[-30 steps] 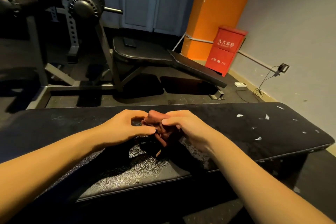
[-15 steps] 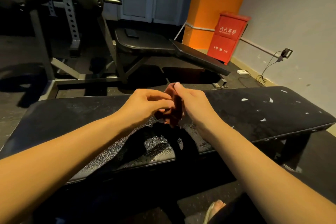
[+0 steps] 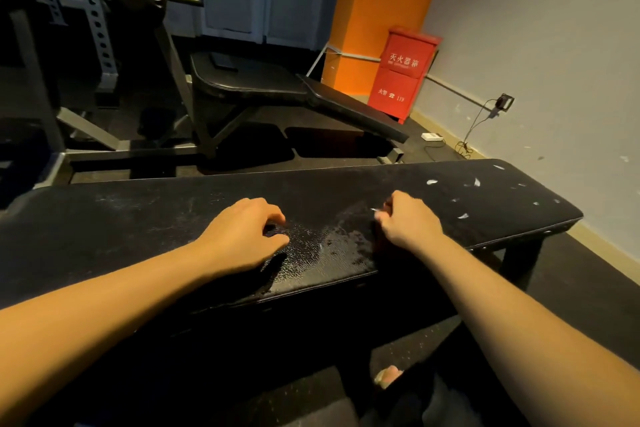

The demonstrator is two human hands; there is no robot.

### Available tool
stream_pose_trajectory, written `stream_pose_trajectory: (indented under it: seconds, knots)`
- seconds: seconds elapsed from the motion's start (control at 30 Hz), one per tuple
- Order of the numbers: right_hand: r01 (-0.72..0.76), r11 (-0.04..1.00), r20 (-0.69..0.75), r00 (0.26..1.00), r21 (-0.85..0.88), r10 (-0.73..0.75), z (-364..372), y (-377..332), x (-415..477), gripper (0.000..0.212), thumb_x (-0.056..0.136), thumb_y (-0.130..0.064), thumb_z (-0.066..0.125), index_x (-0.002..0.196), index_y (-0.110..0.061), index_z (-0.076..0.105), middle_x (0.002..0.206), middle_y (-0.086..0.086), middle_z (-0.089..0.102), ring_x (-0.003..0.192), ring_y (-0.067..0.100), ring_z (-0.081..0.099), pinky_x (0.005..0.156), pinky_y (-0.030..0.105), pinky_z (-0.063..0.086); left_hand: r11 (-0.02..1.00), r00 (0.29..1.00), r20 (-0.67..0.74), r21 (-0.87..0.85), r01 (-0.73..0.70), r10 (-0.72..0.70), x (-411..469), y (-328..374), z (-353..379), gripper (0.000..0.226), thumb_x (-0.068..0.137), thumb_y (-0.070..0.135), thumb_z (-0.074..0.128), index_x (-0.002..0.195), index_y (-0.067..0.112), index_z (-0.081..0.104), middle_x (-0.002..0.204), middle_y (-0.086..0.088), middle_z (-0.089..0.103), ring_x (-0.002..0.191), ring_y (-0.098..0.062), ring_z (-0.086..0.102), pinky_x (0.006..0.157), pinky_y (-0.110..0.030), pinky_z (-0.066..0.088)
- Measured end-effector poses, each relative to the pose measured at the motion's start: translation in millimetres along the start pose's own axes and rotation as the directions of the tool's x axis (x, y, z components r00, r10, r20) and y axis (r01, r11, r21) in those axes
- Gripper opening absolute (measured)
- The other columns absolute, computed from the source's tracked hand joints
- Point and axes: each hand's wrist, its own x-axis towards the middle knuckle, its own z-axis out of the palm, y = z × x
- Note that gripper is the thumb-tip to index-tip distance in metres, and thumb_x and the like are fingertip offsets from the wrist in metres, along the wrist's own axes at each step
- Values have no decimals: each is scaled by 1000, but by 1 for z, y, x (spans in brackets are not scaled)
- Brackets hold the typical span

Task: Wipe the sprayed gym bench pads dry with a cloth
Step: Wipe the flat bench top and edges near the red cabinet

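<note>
Black bench pad (image 3: 138, 218) remains wet between left hand (image 3: 242, 236) and right hand (image 3: 405, 222), now parted from mid-pad, fingers curled, cloth grip cannot be told; wiping seemingly outstanding.

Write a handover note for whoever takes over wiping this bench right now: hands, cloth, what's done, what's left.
Left hand: fingers curled, resting on the bench pad; grip unclear.
Right hand: fingers curled on the pad; cloth not clearly visible, possibly under it.
Done: nothing evident.
Left: wet patch between the hands glistens; wipe it, then the rest of the pad.
</note>
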Motion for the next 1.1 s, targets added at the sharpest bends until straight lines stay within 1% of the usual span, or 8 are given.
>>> stream_pose_trajectory:
  seconds: [0.17,0.33,0.4,0.57,0.7,0.83,1.0,1.1]
  knots:
    - [199,979,-77,977,-31,-201,42,-35,-47,25,101,-34,51,114,-14,58,116,14,69,108,37,63,83,41,49,985,995,-36,144,-91,97,8,-14,11,28,97,43,55,121,31,65,126,8,60,114,-17,51,100,-40,44]
    - [596,802,40,803,-31,-595,62,-107,-105,24,98,-30,60,115,-15,52,111,9,66,99,37,65,70,40,41,995,994,-99,95,-40,49,28,-30,9,29,99,32,53,124,25,66,128,3,64,118,-23,55,99,-47,46]
    - [496,862,47,868,-100,-494,55,-87,-87,32,92,-30,68,115,-16,50,111,8,65,100,36,66,70,38,38,990,995,-78,130,-58,69,29,-39,9,32,99,36,57,127,24,65,130,4,63,119,-22,54,101,-43,45]
    - [53,977,-164,982,-205,-88,25,13,-20,23,103,-34,45,113,-14,50,111,15,68,102,38,65,79,42,49,984,993,-57,155,-90,100,27,-46,11,43,98,45,58,135,23,63,140,6,58,131,-17,48,111,-38,39]
    - [250,965,-88,962,-84,-257,45,-43,-47,24,101,-36,51,114,-15,52,112,11,68,105,36,65,80,41,48,985,992,-67,143,-95,106,29,-44,13,48,97,49,59,139,24,61,146,6,54,137,-15,44,114,-37,35]
    - [545,838,38,837,8,-545,56,-86,-86,29,102,-47,48,119,-24,51,113,4,67,105,31,62,79,41,45,979,992,-12,164,-118,122,33,-42,17,74,89,72,43,145,27,56,153,2,49,143,-16,40,118,-38,33]
    - [112,976,-102,986,-188,-133,21,10,10,29,100,-41,51,116,-16,53,111,15,70,103,38,65,78,42,48,966,988,34,208,-155,151,29,-42,17,89,83,80,21,149,28,52,157,4,44,147,-15,36,121,-35,25]
    - [-3,982,-169,985,-191,-30,10,30,20,24,99,-33,55,113,-13,55,112,16,69,103,38,65,75,40,45,964,988,16,214,-156,157,32,-37,18,83,85,76,29,146,26,55,154,4,48,144,-15,40,120,-35,27]
